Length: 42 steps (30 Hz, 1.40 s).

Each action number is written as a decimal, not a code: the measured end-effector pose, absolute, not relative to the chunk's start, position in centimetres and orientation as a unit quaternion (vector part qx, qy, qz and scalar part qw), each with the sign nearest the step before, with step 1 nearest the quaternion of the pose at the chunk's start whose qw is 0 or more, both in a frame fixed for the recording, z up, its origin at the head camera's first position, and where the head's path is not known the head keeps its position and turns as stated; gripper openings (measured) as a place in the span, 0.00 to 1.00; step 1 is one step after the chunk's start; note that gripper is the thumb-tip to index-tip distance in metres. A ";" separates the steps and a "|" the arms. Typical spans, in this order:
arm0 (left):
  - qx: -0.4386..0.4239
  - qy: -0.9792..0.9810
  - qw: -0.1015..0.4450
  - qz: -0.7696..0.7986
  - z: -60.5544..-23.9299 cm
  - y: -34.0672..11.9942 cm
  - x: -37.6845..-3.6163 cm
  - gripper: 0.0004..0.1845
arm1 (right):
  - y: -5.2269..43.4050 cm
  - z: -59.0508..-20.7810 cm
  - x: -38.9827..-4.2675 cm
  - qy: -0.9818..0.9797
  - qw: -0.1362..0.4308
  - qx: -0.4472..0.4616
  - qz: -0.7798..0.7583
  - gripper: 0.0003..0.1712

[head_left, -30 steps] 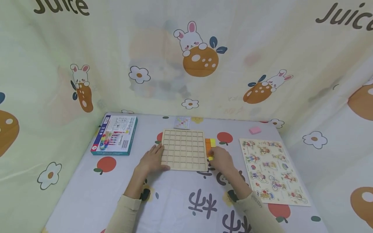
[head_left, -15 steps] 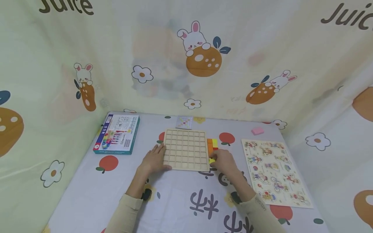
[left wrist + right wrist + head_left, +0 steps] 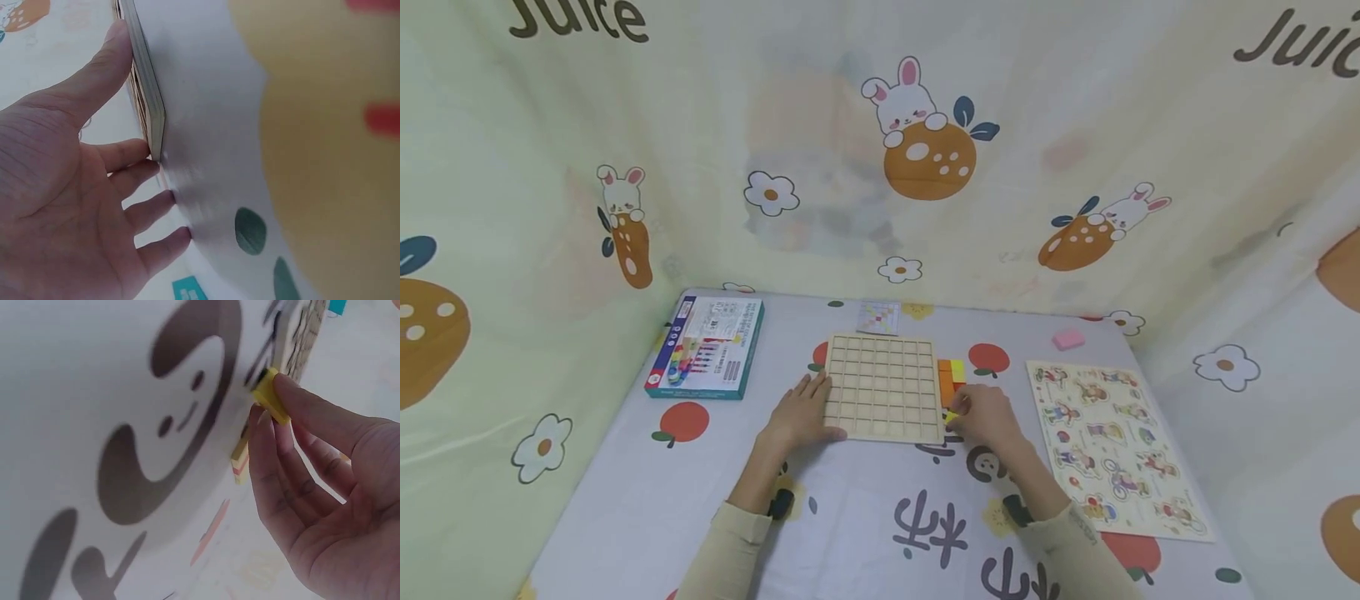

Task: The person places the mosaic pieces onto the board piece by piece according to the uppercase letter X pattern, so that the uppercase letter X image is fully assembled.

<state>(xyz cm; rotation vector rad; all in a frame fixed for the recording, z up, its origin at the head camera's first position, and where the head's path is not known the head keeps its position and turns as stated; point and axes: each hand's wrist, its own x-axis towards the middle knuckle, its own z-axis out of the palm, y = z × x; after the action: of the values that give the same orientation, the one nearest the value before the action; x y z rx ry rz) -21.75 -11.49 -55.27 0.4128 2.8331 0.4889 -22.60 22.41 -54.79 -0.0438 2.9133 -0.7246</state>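
Fruit-print tablecloth [image 3: 842,533]: wooden grid [image 3: 883,388] between box [image 3: 706,348] and picture board [image 3: 1116,450].

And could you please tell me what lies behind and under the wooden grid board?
Behind the wooden grid board, a small patterned card lies on the tablecloth. What is directly under the board is covered and cannot be seen.

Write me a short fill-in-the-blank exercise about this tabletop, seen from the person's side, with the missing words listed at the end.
1. The right hand pinches a ____ block.
2. The left hand is at the ____ side of the wooden board.
3. The picture board lies on the ____ side of the table.
4. The small thing beyond the picture board is coloured ____.

Missing words: yellow; left; right; pink.
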 end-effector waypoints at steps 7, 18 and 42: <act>0.142 0.970 0.118 0.161 -55.4 -11.5 -21.8 0.57 | 23.1 -54.2 -23.4 0.958 0.029 -0.038 -0.283 0.09; 0.132 0.968 0.125 0.172 -55.4 -11.5 -21.7 0.57 | 21.1 -53.6 -25.6 0.932 -0.013 -0.040 -0.359 0.17; 0.129 0.968 0.129 0.175 -55.3 -11.3 -21.7 0.56 | 14.9 -54.9 -31.0 0.864 -0.014 -0.012 -0.503 0.20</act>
<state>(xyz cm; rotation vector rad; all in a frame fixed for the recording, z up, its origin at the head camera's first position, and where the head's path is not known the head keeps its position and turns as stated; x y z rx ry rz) -21.70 -11.29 -55.32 0.3748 2.8132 0.5075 -31.00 14.85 -54.94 -0.0390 2.7393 -1.5934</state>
